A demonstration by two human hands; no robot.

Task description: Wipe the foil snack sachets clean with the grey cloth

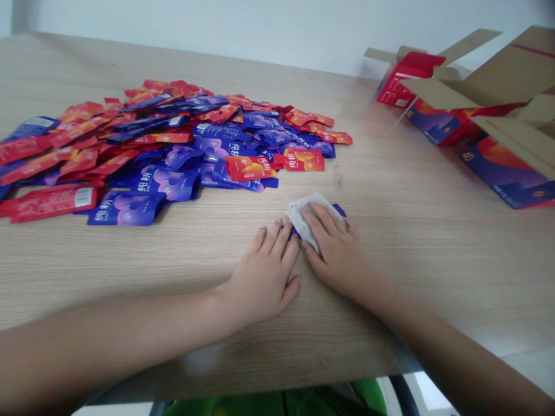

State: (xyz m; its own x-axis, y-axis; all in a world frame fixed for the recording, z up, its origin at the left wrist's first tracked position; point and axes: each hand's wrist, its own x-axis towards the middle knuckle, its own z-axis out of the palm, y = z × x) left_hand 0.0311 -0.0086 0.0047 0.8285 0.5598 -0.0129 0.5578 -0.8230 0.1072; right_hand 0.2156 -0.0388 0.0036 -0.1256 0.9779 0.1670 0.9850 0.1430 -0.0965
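My right hand [336,248] presses a folded white tissue or cloth [306,205] onto a blue packet [339,210] lying on the table, fingers over the white piece and thumb at its near edge. Most of that packet is hidden; only blue bits show at its two ends. Palm down, my left hand [266,274] rests with fingers stretched out, their tips touching or very near the packet's left end. Beyond it spreads a heap of red packets [303,160] and blue packets [128,208] with printed fronts.
Three opened cartons with flaps up stand at the right: a red carton [401,78] at the back, a blue and red carton [437,121], and a nearer blue carton [498,173] marked 40. A pale wall [260,29] borders the wood-grain table [173,254].
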